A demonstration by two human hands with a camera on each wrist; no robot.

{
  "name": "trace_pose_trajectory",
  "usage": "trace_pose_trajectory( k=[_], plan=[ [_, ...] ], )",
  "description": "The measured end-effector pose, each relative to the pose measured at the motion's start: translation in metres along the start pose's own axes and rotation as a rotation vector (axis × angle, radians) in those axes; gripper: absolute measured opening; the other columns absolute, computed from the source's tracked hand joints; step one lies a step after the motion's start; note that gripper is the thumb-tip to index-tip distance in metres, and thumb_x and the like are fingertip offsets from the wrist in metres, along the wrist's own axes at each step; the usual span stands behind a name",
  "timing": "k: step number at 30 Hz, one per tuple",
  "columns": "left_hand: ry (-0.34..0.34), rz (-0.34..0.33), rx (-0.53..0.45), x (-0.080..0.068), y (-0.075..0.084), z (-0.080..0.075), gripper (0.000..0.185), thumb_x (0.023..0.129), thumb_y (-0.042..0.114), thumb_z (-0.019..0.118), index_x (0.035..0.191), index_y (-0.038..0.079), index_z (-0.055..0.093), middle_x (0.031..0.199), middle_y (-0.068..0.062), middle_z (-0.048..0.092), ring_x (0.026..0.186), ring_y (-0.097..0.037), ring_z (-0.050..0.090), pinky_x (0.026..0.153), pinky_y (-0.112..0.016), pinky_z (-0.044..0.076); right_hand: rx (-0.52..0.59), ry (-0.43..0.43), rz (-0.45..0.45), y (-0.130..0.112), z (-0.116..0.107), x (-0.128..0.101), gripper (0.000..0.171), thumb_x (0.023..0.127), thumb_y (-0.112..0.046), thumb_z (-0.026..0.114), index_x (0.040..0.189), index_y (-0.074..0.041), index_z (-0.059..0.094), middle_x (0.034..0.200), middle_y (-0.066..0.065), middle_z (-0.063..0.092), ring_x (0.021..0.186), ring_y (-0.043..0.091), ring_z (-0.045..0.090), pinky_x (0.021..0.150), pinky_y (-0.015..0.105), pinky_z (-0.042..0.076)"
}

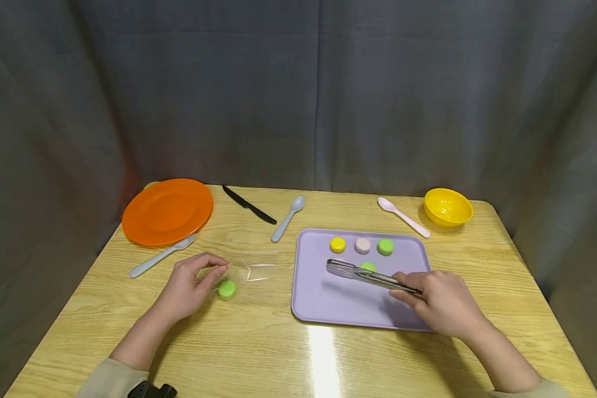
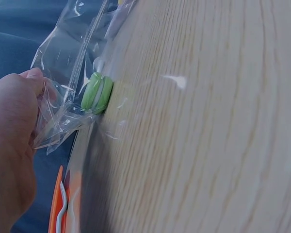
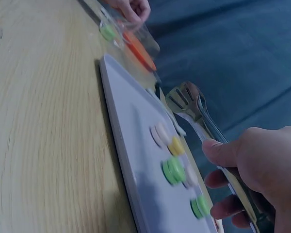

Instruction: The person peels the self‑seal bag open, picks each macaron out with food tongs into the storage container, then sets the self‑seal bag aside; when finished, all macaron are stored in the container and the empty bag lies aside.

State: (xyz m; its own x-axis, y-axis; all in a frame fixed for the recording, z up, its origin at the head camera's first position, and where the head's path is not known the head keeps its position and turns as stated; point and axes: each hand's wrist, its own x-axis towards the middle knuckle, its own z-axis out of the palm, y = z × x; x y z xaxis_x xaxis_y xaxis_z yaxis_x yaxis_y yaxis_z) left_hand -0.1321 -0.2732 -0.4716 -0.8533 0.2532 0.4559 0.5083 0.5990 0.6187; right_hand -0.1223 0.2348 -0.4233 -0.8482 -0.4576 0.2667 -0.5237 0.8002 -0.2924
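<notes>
While the head view looks down on a pale wood-grain table (image 1: 258, 342), the right hand (image 1: 440, 301) grasps slim metal tongs (image 1: 368, 275) by the rear of their handles, their long axis running leftward and slightly away across a matte lilac tray (image 1: 328, 307); the slotted tips sit just beside a green macaron (image 1: 368, 267), which lies left of the hand and right at the tong ends. Behind it stand a yellow macaron (image 1: 337, 244), a pale pink one (image 1: 362, 245) and another green one (image 1: 385, 246) in a row. The left hand (image 1: 191, 284) pinches the edge of a clear plastic bag (image 1: 251, 271) lying flat toward the tray, with a green macaron in the bag (image 1: 227, 289) near the fingers. From the left wrist, the glossy, crinkled film (image 2: 63, 77) is gathered between thumb and fingers (image 2: 31, 77), and the round sandwich of two green shells with a pale filling (image 2: 97, 93) rests inside it on the wood. From the right wrist, curled fingers (image 3: 223, 206) clamp the shiny tongs (image 3: 191, 104), whose spatula-like ends hover above the tray (image 3: 131, 126) over the small domed macarons; whether the tips are closed cannot be told here.
</notes>
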Motion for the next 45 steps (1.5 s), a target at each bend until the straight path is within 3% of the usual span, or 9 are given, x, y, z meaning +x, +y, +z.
trace_pose_trajectory(
  k=[3, 11, 17, 22, 27, 30, 34, 40, 45],
  plan=[
    [0.008, -0.001, 0.012, 0.000, 0.000, 0.000, 0.012, 0.098, 0.002, 0.076, 0.108, 0.010, 0.076, 0.103, 0.010, 0.075, 0.100, -0.013, 0.071, 0.085, -0.045, 0.060, 0.031, 0.005, -0.044, -0.010, 0.006, 0.009, 0.016, 0.089, -0.030, 0.088, 0.104, -0.025, 0.084, 0.075, -0.024, 0.065, 0.059, -0.001, 0.047, 0.051, 0.028, 0.039],
    [0.018, 0.016, -0.014, 0.001, 0.001, 0.002, 0.014, 0.096, -0.001, 0.077, 0.107, 0.010, 0.076, 0.101, 0.007, 0.076, 0.098, -0.014, 0.071, 0.084, -0.041, 0.060, 0.040, -0.056, -0.120, -0.038, 0.029, 0.041, 0.022, 0.091, -0.036, 0.086, 0.107, -0.022, 0.081, 0.073, -0.019, 0.063, 0.062, 0.003, 0.050, 0.055, 0.033, 0.044],
    [0.014, 0.009, -0.026, 0.000, 0.001, 0.004, 0.014, 0.096, -0.001, 0.076, 0.107, 0.008, 0.076, 0.101, 0.005, 0.076, 0.098, -0.014, 0.071, 0.085, -0.048, 0.060, 0.038, -0.129, -0.146, -0.058, 0.048, 0.062, 0.032, 0.095, -0.041, 0.081, 0.116, -0.018, 0.080, 0.089, -0.009, 0.074, 0.069, 0.007, 0.058, 0.056, 0.036, 0.048],
    [0.017, 0.026, -0.033, 0.001, 0.000, 0.005, 0.013, 0.097, 0.000, 0.077, 0.107, 0.007, 0.076, 0.102, 0.003, 0.077, 0.099, -0.014, 0.071, 0.085, -0.047, 0.060, 0.038, -0.167, -0.189, -0.073, 0.058, 0.077, 0.034, 0.098, -0.042, 0.077, 0.122, -0.017, 0.079, 0.102, -0.004, 0.078, 0.084, 0.014, 0.070, 0.061, 0.039, 0.053],
    [0.025, 0.031, -0.031, 0.000, -0.001, 0.006, 0.014, 0.096, -0.001, 0.077, 0.107, 0.007, 0.076, 0.102, 0.006, 0.076, 0.098, -0.014, 0.071, 0.084, -0.042, 0.060, 0.071, -0.187, -0.235, -0.084, 0.066, 0.090, 0.032, 0.100, -0.042, 0.074, 0.120, -0.017, 0.078, 0.095, -0.008, 0.077, 0.080, 0.013, 0.069, 0.058, 0.037, 0.051],
    [0.028, 0.026, -0.037, -0.003, -0.002, 0.006, 0.014, 0.096, -0.001, 0.076, 0.107, 0.008, 0.076, 0.102, 0.006, 0.076, 0.097, -0.014, 0.071, 0.084, -0.032, 0.059, 0.105, -0.211, -0.255, -0.090, 0.074, 0.096, 0.029, 0.100, -0.042, 0.074, 0.115, -0.018, 0.078, 0.087, -0.012, 0.072, 0.072, 0.008, 0.062, 0.054, 0.034, 0.047],
    [0.030, 0.036, -0.053, -0.003, -0.001, 0.007, 0.015, 0.096, -0.002, 0.077, 0.107, 0.008, 0.076, 0.102, 0.003, 0.077, 0.098, -0.014, 0.071, 0.085, -0.021, 0.056, 0.115, -0.234, -0.276, -0.098, 0.082, 0.103, 0.028, 0.100, -0.043, 0.073, 0.110, -0.017, 0.077, 0.083, -0.012, 0.070, 0.073, 0.009, 0.064, 0.056, 0.036, 0.049],
    [0.043, 0.058, -0.062, -0.004, 0.001, 0.010, 0.016, 0.096, -0.003, 0.076, 0.106, 0.009, 0.076, 0.103, 0.002, 0.077, 0.098, -0.015, 0.072, 0.083, -0.020, 0.056, 0.102, -0.269, -0.291, -0.106, 0.086, 0.111, 0.025, 0.101, -0.045, 0.072, 0.103, -0.020, 0.075, 0.083, -0.010, 0.070, 0.077, 0.012, 0.067, 0.060, 0.041, 0.052],
    [0.065, 0.072, -0.076, -0.006, 0.001, 0.013, 0.017, 0.095, -0.006, 0.075, 0.105, 0.008, 0.075, 0.101, -0.001, 0.077, 0.095, -0.015, 0.072, 0.080, -0.017, 0.054, 0.096, -0.303, -0.297, -0.110, 0.090, 0.118, 0.029, 0.100, -0.044, 0.075, 0.115, -0.019, 0.077, 0.087, -0.011, 0.072, 0.080, 0.012, 0.068, 0.068, 0.043, 0.055]
  ],
)
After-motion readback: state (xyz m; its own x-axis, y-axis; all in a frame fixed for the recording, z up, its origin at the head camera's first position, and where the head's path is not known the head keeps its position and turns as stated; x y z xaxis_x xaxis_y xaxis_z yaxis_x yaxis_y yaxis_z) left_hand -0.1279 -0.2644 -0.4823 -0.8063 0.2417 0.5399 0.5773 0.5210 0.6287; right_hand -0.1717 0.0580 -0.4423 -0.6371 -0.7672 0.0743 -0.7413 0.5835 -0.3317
